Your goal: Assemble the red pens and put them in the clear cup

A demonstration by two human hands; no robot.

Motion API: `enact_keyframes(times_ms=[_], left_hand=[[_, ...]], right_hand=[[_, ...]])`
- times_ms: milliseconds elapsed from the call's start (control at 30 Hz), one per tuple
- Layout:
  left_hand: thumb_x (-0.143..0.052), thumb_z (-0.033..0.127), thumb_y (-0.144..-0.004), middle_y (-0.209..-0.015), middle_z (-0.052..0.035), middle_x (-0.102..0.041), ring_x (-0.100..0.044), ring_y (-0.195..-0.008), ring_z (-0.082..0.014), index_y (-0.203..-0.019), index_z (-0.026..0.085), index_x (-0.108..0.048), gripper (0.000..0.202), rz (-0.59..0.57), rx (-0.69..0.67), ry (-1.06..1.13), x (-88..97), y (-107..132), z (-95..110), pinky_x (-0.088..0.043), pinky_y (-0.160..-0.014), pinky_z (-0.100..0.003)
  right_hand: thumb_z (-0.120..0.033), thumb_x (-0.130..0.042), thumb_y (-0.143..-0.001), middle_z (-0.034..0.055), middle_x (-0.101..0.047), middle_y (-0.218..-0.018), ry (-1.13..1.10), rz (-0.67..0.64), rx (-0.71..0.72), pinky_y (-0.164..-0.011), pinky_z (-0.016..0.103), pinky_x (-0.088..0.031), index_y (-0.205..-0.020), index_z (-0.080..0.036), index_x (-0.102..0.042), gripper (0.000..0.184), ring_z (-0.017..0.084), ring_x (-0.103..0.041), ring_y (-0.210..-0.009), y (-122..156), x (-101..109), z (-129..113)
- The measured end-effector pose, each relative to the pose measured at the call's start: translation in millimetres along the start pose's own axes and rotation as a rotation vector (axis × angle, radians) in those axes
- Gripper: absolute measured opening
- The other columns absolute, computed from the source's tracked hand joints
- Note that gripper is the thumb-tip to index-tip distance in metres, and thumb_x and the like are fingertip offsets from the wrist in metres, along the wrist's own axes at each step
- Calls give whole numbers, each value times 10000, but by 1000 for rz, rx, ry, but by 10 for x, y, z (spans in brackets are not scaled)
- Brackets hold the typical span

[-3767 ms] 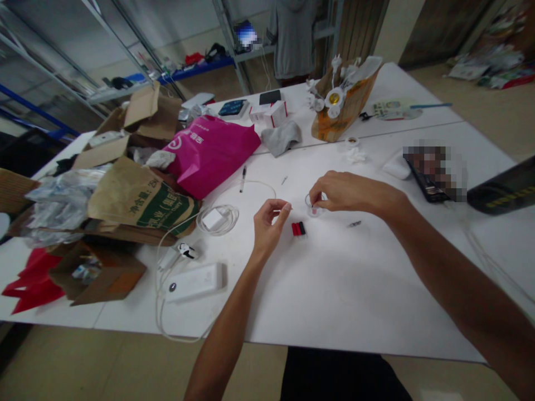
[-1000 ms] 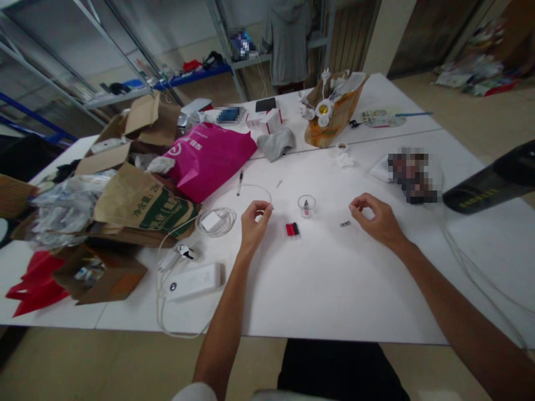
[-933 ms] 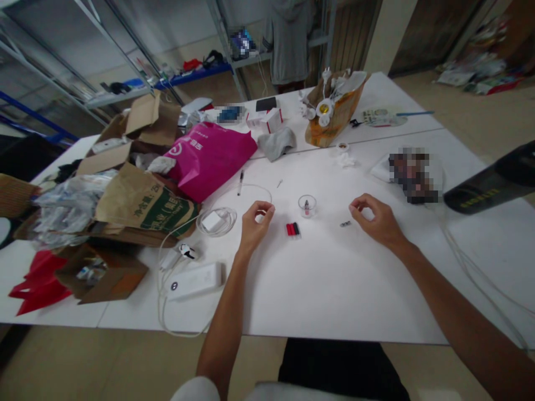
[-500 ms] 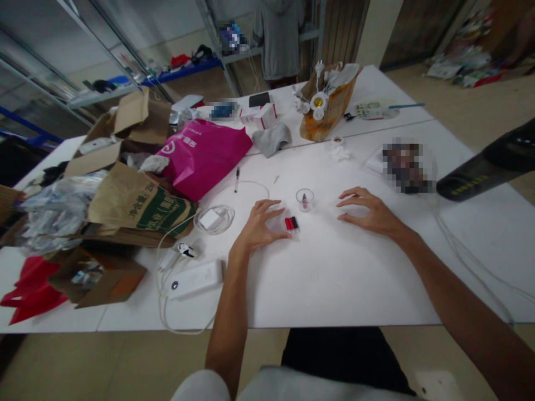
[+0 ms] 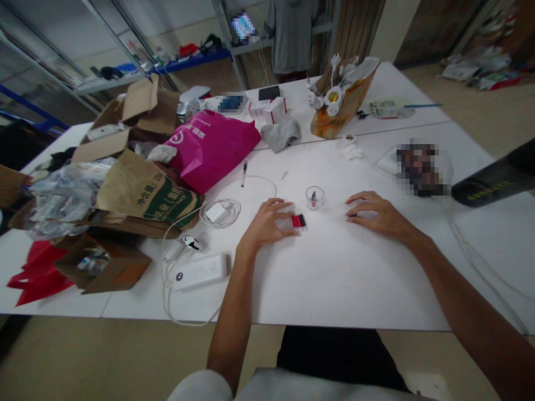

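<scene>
My left hand (image 5: 267, 224) lies flat on the white table (image 5: 334, 278) with its fingers spread, the fingertips right beside a small red and black part (image 5: 298, 221). My right hand (image 5: 374, 214) also rests palm down with fingers apart, covering most of a small dark metal piece (image 5: 353, 214) that peeks out under the fingers. Between the two hands, slightly farther back, stands a small clear cup (image 5: 314, 197) with a dark and pink bit inside. Neither hand holds anything.
A white charger with coiled cable (image 5: 219, 213), a white power bank (image 5: 199, 272) and a pen (image 5: 244, 173) lie left of my hands. A magenta bag (image 5: 213, 146), brown paper bags and cardboard boxes crowd the left. An orange bag of white lamp parts (image 5: 340, 100) stands behind.
Both hands went from loose pinches to flat, spread fingers on the table. The left slid right toward the red and black part; the right came down over the small metal piece.
</scene>
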State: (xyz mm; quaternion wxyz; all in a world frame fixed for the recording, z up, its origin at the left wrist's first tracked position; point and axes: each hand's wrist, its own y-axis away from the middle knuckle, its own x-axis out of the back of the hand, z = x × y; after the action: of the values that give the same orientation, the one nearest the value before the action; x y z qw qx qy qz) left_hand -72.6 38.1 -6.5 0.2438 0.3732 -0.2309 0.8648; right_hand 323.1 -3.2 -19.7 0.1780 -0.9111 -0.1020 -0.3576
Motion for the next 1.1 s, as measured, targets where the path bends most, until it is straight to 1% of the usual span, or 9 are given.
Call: enact_keyframes(times_ms=[100,233,400,533,600,667,867,1000,1100], left_hand=[[-1067,507,-733,-1477,-97,-773,-617,-1436,-419,-1187,373,-906,500,24,-5,12,-5,-6,-4,-446,-1259,-692],[-1068,444,-745,-1447,-109,-784,-642,-1406,-413,-1193,365,-900,484,65,-22,25,41,-24,12,-459,-1241,-685],[-1028,460,-795,-1374,-118,-811,-702,-1300,-371,-1240,335,-874,487,236,16,116,152,-43,119,-502,-1203,-614],[-1003,468,-833,-1144,-90,-836,-766,-1082,-272,-1376,293,-810,602,430,122,370,105,-74,207,-580,-1087,-471],[-999,461,-841,-1026,-52,-815,-771,-980,-221,-1442,279,-766,669,505,158,580,38,-104,228,-602,-1028,-410],[-1008,449,-832,-992,-32,-801,-781,-973,-202,-1450,276,-756,689,549,178,733,-27,-136,235,-610,-996,-371],[-1010,365,-836,-1035,-39,-817,-804,-1065,-209,-1460,267,-761,679,567,208,892,-117,-171,221,-608,-988,-330],[-993,334,-856,-1061,-44,-825,-799,-1070,-210,-1482,279,-762,670,537,212,909,-123,-166,229,-608,-970,-327],[-990,315,-861,-1082,-52,-832,-797,-1052,-201,-1466,281,-785,640,498,196,918,-130,-165,276,-609,-964,-323]], right_hand=[[-473,-835,-953,94,-809,-1277,-40,39,-1,-1183,609,-537,-947,-326,-879,153,327,-726,-1259,-14,8,-43],[-507,-828,-957,86,-812,-1204,-135,153,2,-1118,579,-597,-964,-332,-866,179,308,-766,-1140,-32,16,-132],[-514,-830,-960,66,-822,-1124,-265,327,-123,-1088,556,-630,-1015,-323,-823,198,296,-782,-1086,-51,-5,-213],[-486,-881,-917,67,-833,-1068,-487,499,-232,-1031,512,-662,-1053,-286,-788,259,274,-806,-1020,-81,-62,-205],[-484,-906,-892,65,-836,-1079,-587,544,-263,-979,484,-679,-1086,-283,-767,312,262,-811,-988,-98,-91,-191],[-479,-921,-880,58,-834,-1086,-670,563,-274,-925,444,-685,-1088,-279,-762,329,239,-805,-947,-111,-111,-183],[-391,-968,-861,34,-849,-1080,-813,564,-254,-879,348,-663,-1034,-282,-822,252,188,-800,-942,-115,-123,-196],[-385,-972,-864,41,-860,-1116,-825,523,-258,-931,380,-676,-1036,-285,-834,242,206,-815,-999,-104,-141,-198],[-382,-988,-847,47,-863,-1138,-820,503,-265,-1024,429,-679,-1024,-277,-830,259,228,-826,-1057,-91,-172,-189]])
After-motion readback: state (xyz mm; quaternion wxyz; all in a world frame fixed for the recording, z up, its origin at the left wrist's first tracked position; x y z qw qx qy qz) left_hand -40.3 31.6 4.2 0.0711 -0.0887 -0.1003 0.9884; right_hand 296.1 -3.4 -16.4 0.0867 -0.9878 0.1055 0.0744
